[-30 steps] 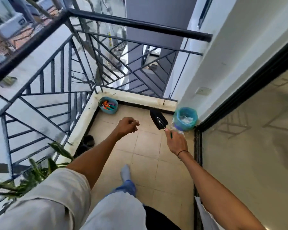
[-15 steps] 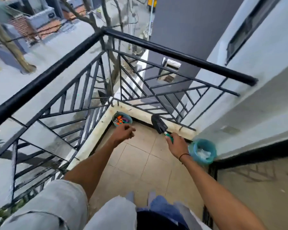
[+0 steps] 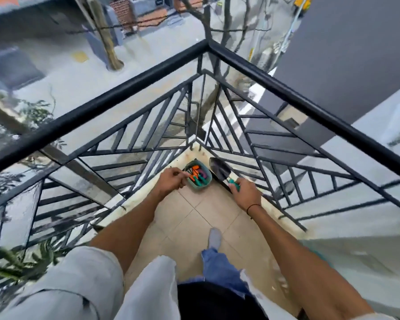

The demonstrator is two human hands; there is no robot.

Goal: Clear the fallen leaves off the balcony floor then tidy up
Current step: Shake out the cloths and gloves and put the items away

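Both hands now reach the corner tool basket (image 3: 198, 173) at 12 o'clock; right hand (image 3: 245, 194) grips trowel (image 3: 220, 170), left hand (image 3: 170, 182) curled, contents unclear. Tidying step: next, drop trowel in basket.

From my remote seat I have one feed only, the wide-angle head camera, so no second view overlaps it. It looks forward and steeply down from the wearer's standing height into the balcony corner, where the black railing (image 3: 208, 46) meets at 12 o'clock. The tiled floor (image 3: 194, 218) lies well below; both forearms enter near the lens from 7 and 5 o'clock. The lens bends the rails outward toward the edges.
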